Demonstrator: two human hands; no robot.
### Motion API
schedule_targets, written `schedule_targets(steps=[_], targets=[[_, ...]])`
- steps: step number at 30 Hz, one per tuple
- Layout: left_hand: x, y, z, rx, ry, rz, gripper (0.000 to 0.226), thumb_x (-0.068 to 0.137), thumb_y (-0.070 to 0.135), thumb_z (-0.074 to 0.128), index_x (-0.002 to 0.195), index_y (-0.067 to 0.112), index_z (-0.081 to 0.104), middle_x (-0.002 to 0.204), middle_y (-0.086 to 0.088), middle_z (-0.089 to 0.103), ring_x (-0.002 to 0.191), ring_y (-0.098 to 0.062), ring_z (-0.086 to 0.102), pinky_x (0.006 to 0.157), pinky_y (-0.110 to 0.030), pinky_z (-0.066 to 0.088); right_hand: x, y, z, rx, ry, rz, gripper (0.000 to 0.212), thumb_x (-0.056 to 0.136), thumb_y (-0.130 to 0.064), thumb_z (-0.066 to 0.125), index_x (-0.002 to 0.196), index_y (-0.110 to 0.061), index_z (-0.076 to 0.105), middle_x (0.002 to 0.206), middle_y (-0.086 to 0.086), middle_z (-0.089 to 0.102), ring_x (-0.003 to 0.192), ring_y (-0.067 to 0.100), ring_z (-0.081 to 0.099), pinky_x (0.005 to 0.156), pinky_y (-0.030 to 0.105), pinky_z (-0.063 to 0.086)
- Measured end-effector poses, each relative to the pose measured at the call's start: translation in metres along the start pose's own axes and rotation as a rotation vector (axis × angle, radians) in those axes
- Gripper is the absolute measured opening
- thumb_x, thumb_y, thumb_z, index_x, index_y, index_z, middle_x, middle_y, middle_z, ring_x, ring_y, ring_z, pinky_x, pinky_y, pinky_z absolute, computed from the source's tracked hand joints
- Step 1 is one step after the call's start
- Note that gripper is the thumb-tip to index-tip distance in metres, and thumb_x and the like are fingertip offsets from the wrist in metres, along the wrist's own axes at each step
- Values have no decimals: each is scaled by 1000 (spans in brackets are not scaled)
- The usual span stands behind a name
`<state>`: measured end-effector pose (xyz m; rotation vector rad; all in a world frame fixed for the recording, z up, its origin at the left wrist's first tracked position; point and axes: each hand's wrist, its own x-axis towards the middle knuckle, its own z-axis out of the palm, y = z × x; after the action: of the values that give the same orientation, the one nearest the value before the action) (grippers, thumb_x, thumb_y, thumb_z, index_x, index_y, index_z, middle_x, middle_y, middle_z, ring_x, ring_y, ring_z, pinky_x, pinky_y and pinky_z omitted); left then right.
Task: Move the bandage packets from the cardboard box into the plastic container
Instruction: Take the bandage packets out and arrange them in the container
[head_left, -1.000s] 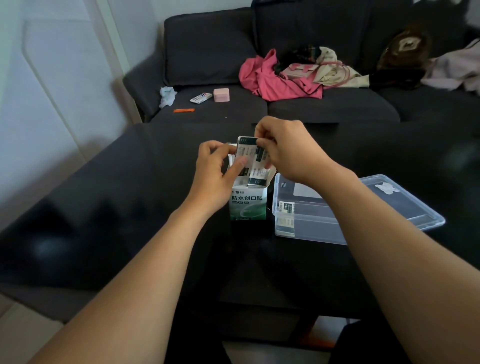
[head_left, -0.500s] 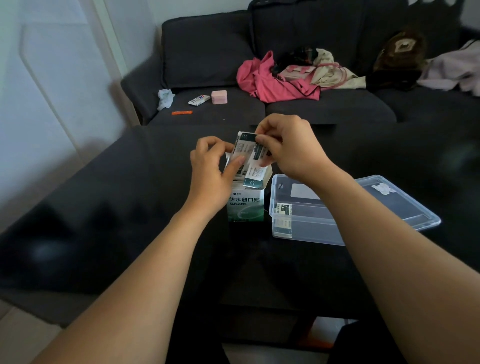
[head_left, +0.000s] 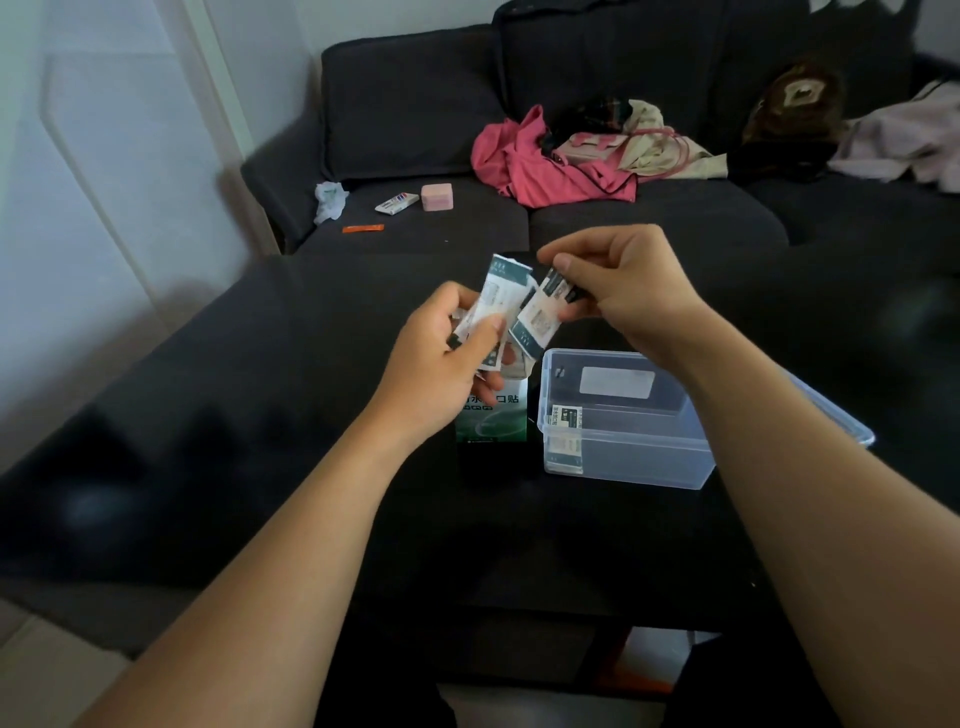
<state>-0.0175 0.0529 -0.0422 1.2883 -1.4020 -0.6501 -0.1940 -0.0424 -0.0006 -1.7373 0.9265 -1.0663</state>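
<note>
My left hand (head_left: 447, 358) has its fingers (head_left: 488, 332) pinched round a small fan of bandage packets (head_left: 496, 301), thumb on top, just above the mouth of the cardboard box (head_left: 493, 415). My right hand (head_left: 618, 280) pinches a single packet (head_left: 543, 312) by its upper end between thumb and forefinger; the lower end hangs free toward the left thumb.

Handling: the packets look like thin paper-film sleeves, very light, floppy and a bit slick. In a stack they'll slide against each other, so a pinch across the flat faces near one end is the hold. Squeezing won't hurt them. The fan under my left thumb looks loose; I reckon one could slip out.

The clear plastic container (head_left: 623, 457) sits on the bench (head_left: 260, 415) just right of the box and below my right fingers, open on top. One packet (head_left: 566, 415) already leans inside against its left wall. What might be the lid (head_left: 831, 415) lies behind it, under my right wrist; the view there is poor.

Room: open air between the right fingers and the container mouth, only the near rim to clear. The box stands close to the container's left wall, so a sideways brush by my left hand could tip it.
</note>
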Motion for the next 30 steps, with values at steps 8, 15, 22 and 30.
schedule_targets(steps=[8, 15, 22, 30], targets=[[0, 0, 4, -148, -158, -234, 21, 101, 14, 59, 120, 10, 67, 64, -4, 68, 48, -13, 55, 43, -24, 47, -13, -22, -28, -124, -15, -172, 16, 99, -7, 61, 104, -11, 75, 80, 5, 73, 58, 7, 64, 53, 17, 52], [-3, 12, 22, -255, -344, -340, 21, 101, 15, 58, 115, 15, 73, 64, -5, 65, 47, -11, 50, 44, -22, 44, -28, -4, -8, -327, 10, -163, 21, 101, -7, 57, 107, -14, 76, 75, -4, 68, 54, -1, 58, 51, 15, 47], [-2, 22, 56, -407, -269, -445, 13, 104, 13, 53, 111, 10, 64, 64, -2, 65, 50, -10, 58, 44, -19, 49, -32, 14, 0, -450, 217, -152, 26, 103, -7, 51, 113, -13, 75, 108, 4, 73, 99, 16, 69, 81, 35, 59], [7, 28, 83, -619, 54, -489, 17, 102, 14, 54, 96, 9, 69, 58, -1, 64, 45, -5, 58, 41, -16, 47, -31, 21, -11, -302, 408, -42, 27, 103, -6, 49, 111, -11, 75, 107, 2, 72, 91, 10, 67, 73, 21, 58]])
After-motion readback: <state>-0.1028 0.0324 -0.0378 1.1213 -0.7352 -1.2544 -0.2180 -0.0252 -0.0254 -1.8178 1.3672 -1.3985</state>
